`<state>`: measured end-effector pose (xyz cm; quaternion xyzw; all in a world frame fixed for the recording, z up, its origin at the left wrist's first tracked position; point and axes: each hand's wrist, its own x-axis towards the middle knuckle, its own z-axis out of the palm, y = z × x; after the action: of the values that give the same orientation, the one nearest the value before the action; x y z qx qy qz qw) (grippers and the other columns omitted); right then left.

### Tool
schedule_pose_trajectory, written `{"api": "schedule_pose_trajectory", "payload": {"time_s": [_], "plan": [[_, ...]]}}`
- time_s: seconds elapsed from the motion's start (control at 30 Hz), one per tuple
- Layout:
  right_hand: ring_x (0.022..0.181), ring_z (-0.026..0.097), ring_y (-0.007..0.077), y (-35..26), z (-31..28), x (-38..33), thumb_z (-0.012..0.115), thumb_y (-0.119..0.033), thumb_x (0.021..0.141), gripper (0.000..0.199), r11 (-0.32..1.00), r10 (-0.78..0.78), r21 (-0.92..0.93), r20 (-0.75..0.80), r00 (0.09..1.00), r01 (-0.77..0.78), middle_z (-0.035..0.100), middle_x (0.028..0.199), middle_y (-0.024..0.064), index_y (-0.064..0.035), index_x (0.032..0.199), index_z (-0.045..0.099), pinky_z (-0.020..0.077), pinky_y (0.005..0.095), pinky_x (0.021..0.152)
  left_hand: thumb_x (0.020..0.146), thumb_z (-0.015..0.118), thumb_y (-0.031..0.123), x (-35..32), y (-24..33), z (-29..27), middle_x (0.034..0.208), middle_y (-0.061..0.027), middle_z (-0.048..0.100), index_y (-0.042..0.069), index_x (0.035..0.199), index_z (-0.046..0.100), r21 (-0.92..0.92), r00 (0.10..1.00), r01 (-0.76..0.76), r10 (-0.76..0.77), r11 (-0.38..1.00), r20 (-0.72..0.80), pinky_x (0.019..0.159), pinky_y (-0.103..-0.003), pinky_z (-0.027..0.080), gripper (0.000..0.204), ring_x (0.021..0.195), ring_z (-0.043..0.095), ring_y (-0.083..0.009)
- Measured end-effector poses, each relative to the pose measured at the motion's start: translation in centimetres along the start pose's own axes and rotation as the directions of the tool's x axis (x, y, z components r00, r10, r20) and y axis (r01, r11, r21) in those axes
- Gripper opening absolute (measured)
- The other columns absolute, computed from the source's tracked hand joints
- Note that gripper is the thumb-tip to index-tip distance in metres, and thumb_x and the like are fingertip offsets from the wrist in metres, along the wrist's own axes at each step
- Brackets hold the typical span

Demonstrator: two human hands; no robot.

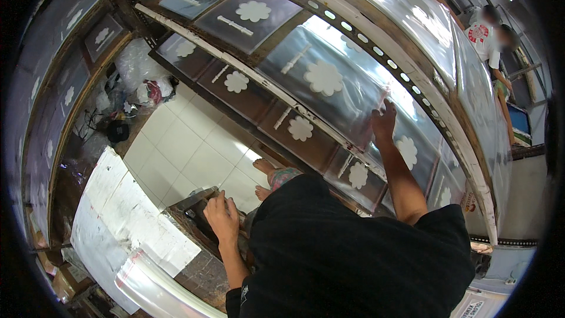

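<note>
White floor tiles (188, 147) lie below, between wooden racks (235, 82) loaded with film-covered frames bearing pale flower shapes. My right hand (384, 122) reaches up, fingers spread flat against a clear plastic sheet (329, 76) on the rack; no pinch is visible. Its long axis runs from lower left to upper right, following the white perforated rail (376, 41). My left hand (222, 217) rests loosely curled on a dark wooden bench (200, 271), beside white paper (118, 212).
</note>
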<state>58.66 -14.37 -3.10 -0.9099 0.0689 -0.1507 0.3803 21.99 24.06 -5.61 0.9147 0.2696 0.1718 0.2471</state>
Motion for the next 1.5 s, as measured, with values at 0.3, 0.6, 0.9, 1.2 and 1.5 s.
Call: {"api": "schedule_pose_trajectory", "payload": {"time_s": [0.3, 0.6, 0.9, 1.2, 1.5], "plan": [[0.114, 0.061, 0.0383, -5.2, -2.4, -0.8, 0.066, -0.014, 0.085, 0.026, 0.804, -0.272, -0.369, 0.468, 0.841, 0.466, 0.066, 0.116, 0.0198, -0.0049, 0.109, 0.068, 0.0457, 0.0493, 0.101, 0.089, 0.069, 0.011, -0.3, -0.3, -0.1, 0.092, -0.0124, 0.06, 0.001, 0.115, 0.069, -0.02, 0.999, 0.022, -0.022, 1.0, 0.028, 0.085, -0.043, 0.043, 0.028, 0.093, 0.06, -0.0317], [0.104, 0.063, 0.038, -5.4, -1.8, -0.3, 0.067, -0.016, 0.083, 0.021, 0.801, -0.256, -0.373, 0.495, 0.83, 0.469, 0.067, 0.105, 0.0169, -0.0024, 0.099, 0.068, 0.0507, 0.0474, 0.091, 0.088, 0.069, 0.011, -0.8, -1.1, 0.0, 0.091, -0.0122, 0.06, 0.002, 0.115, 0.069, -0.02, 0.999, 0.021, -0.021, 1.0, -0.029, 0.084, -0.044, 0.043, 0.028, 0.091, 0.059, -0.0318], [0.098, 0.066, 0.0354, -10.2, 2.0, 2.6, 0.064, -0.008, 0.088, 0.013, 0.753, -0.579, -0.073, 0.397, 0.712, 0.653, 0.068, 0.101, 0.0161, -0.0039, 0.1, 0.068, 0.0526, 0.0442, 0.087, 0.087, 0.069, 0.009, -1.7, -2.0, -1.7, 0.099, -0.0138, 0.063, 0.003, 0.115, 0.068, -0.022, 0.975, 0.159, -0.16, 0.987, -0.155, 0.085, -0.044, 0.044, 0.029, 0.096, 0.06, -0.0336], [0.092, 0.068, 0.0267, -23.5, 13.0, -0.6, 0.063, -0.008, 0.093, 0.016, 0.719, -0.677, 0.379, 0.571, 0.465, 0.582, 0.068, 0.099, 0.0145, -0.0013, 0.107, 0.068, 0.0547, 0.0363, 0.075, 0.088, 0.066, 0.005, -3.8, -4.9, -3.8, 0.123, -0.0225, 0.056, -0.003, 0.117, 0.066, -0.028, 0.796, 0.43, -0.393, 0.903, -0.459, 0.1, -0.05, 0.042, 0.03, 0.116, 0.052, -0.0397], [0.096, 0.068, 0.0218, -32.5, 23.9, -3.0, 0.061, -0.014, 0.098, 0.022, 0.711, -0.694, 0.588, 0.676, 0.249, 0.385, 0.071, 0.108, 0.0144, -0.0015, 0.115, 0.068, 0.0548, 0.0347, 0.079, 0.085, 0.067, 0.003, -5.1, -7.0, -3.1, 0.132, -0.0284, 0.052, -0.004, 0.128, 0.06, 0.154, 0.656, 0.655, -0.455, 0.74, -0.602, 0.106, -0.055, 0.039, 0.044, 0.126, 0.048, -0.0458]]}}
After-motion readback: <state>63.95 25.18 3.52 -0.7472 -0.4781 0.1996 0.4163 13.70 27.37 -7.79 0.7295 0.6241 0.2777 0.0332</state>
